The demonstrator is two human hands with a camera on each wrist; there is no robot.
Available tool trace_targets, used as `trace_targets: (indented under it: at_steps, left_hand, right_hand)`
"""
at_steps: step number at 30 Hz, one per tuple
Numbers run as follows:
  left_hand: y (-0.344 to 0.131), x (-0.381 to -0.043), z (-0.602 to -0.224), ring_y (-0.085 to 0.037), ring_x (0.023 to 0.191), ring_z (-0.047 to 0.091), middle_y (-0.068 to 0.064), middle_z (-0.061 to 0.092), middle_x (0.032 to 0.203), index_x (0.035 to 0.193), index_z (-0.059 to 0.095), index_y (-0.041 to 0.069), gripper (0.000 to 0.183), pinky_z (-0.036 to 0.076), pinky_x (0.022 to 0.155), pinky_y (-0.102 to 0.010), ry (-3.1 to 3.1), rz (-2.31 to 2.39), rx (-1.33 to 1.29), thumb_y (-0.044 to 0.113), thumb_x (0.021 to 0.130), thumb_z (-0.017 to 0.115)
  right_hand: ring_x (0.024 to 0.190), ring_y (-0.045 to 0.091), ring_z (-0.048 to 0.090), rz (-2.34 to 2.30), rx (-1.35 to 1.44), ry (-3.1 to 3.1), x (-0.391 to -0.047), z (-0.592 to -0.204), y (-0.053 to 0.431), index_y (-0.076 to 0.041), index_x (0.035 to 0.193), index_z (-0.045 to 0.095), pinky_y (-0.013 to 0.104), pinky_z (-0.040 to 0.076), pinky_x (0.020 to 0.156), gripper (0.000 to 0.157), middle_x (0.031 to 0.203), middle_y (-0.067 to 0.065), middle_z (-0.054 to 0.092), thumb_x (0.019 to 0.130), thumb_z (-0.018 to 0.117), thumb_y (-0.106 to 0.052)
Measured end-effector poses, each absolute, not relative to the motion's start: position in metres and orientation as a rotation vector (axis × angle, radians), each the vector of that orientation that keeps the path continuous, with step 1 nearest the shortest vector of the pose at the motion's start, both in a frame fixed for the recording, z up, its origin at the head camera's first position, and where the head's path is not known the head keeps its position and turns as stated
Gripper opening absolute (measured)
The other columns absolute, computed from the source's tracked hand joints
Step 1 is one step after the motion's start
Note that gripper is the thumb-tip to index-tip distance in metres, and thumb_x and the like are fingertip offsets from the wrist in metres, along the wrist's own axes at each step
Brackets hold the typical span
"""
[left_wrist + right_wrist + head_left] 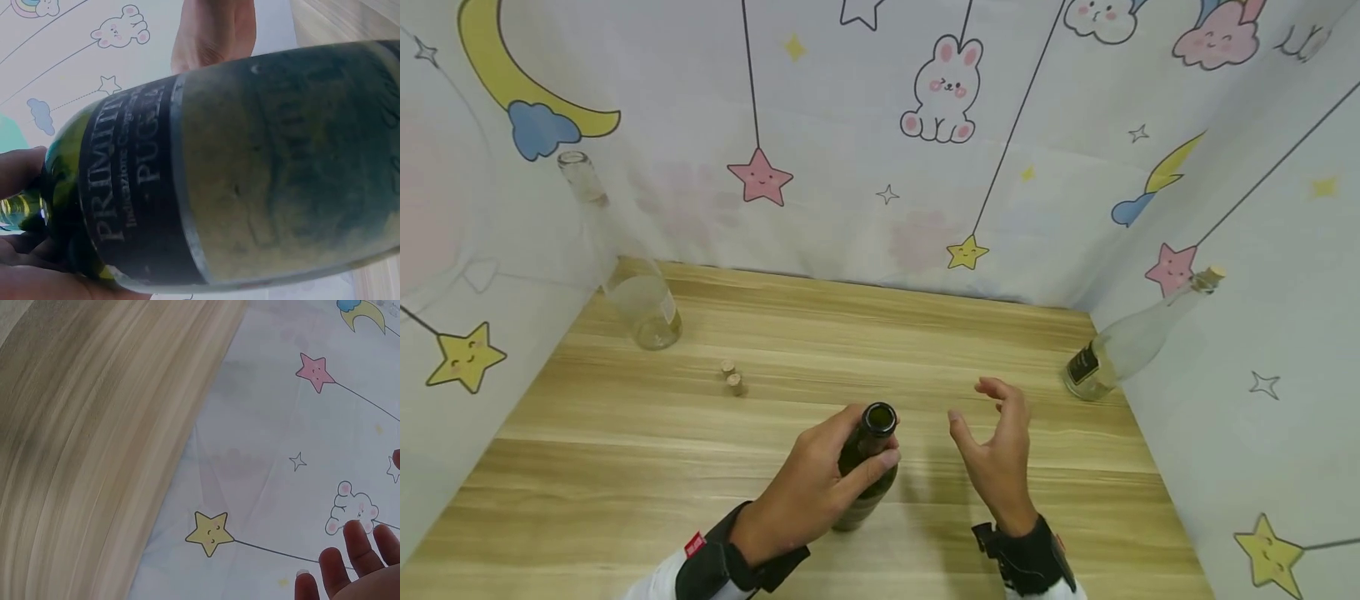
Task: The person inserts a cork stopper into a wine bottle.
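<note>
My left hand [820, 479] grips a dark green wine bottle [867, 492] round its neck and shoulder, with the uncorked mouth facing up. In the left wrist view the bottle's label [137, 162] fills much of the picture, dark at one end and pale beyond; fingers and thumb wrap the neck at the left. To the right of the bottle, my right hand [1003, 454] hovers with thumb and fingers spread and loosely bent, holding nothing. Fingers of that right hand [350, 569] show at the lower right of the right wrist view.
Two small corks [734, 383] sit on the wooden table [820, 333] left of the middle. A clear bottle [651, 312] stands at the back left. Another clear bottle [1120, 350], a cork in its top, stands at the right by the printed cloth wall [850, 217].
</note>
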State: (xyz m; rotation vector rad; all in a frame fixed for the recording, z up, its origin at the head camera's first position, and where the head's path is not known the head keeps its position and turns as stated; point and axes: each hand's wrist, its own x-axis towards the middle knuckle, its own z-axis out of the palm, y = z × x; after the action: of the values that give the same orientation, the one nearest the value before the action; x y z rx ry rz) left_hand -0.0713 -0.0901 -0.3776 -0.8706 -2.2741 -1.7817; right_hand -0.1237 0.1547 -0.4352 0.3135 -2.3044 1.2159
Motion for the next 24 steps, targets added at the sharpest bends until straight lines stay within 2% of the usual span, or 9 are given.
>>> trace_targets:
  at_steps: [4, 8, 11, 14, 20, 24]
  left_hand:
    - [-0.092, -0.07, -0.377, -0.015, 0.1, 0.069, -0.003, 0.067, 0.114, 0.129, 0.054, 0.012, 0.037, 0.062, 0.081, -0.036, -2.291, -1.763, -0.865, 0.013, 0.095, 0.069]
    - [-0.1, -0.068, -0.377, -0.025, 0.126, 0.058, -0.005, 0.059, 0.136, 0.143, 0.047, 0.014, 0.056, 0.053, 0.101, -0.044, -2.26, -1.688, -0.855, 0.021, 0.093, 0.072]
    - [-0.112, -0.066, -0.377, -0.03, 0.135, 0.048, -0.006, 0.056, 0.141, 0.144, 0.048, 0.012, 0.049, 0.043, 0.112, -0.044, -2.178, -1.609, -0.815, 0.02, 0.099, 0.064]
    - [-0.125, -0.069, -0.38, -0.031, 0.131, 0.051, -0.009, 0.06, 0.135, 0.137, 0.055, 0.008, 0.038, 0.042, 0.11, -0.043, -2.162, -1.448, -0.71, 0.014, 0.1, 0.058]
    - [-0.142, -0.085, -0.399, -0.039, 0.121, 0.053, -0.015, 0.065, 0.123, 0.122, 0.067, 0.004, 0.037, 0.036, 0.104, -0.065, -2.379, -0.856, -0.514, 0.013, 0.088, 0.073]
    - [-0.145, -0.086, -0.41, -0.037, 0.112, 0.058, -0.013, 0.066, 0.119, 0.12, 0.069, 0.007, 0.035, 0.04, 0.099, -0.067, -2.421, -0.732, -0.487, 0.015, 0.086, 0.075]
  right_hand:
    - [0.112, 0.034, 0.048, 1.142, 0.409, -2.37, -0.132, -0.439, 0.147, 0.002, 0.124, 0.059, 0.05, 0.037, 0.092, 0.046, 0.118, 0.017, 0.062, 0.082, 0.076, 0.0]
    - [0.102, 0.03, 0.056, 1.014, 0.654, -2.48, -0.149, -0.442, 0.132, -0.001, 0.115, 0.065, 0.048, 0.046, 0.087, 0.031, 0.108, 0.013, 0.067, 0.085, 0.075, -0.002]
    - [0.092, 0.026, 0.061, 0.893, 0.936, -2.547, -0.169, -0.446, 0.114, -0.003, 0.109, 0.067, 0.044, 0.052, 0.079, 0.025, 0.1, 0.01, 0.068, 0.086, 0.078, -0.006]
    - [0.087, 0.026, 0.063, 0.846, 1.171, -2.554, -0.187, -0.451, 0.094, -0.002, 0.107, 0.068, 0.041, 0.055, 0.075, 0.023, 0.097, 0.011, 0.069, 0.087, 0.077, -0.006]
    - [0.087, 0.024, 0.065, 0.919, 1.355, -2.572, -0.217, -0.461, 0.048, -0.006, 0.104, 0.069, 0.037, 0.057, 0.076, 0.015, 0.097, 0.007, 0.069, 0.091, 0.073, -0.01]
    - [0.087, 0.02, 0.066, 0.884, 1.46, -2.579, -0.232, -0.468, 0.017, -0.01, 0.102, 0.071, 0.033, 0.057, 0.076, 0.015, 0.096, 0.003, 0.07, 0.089, 0.077, -0.016]
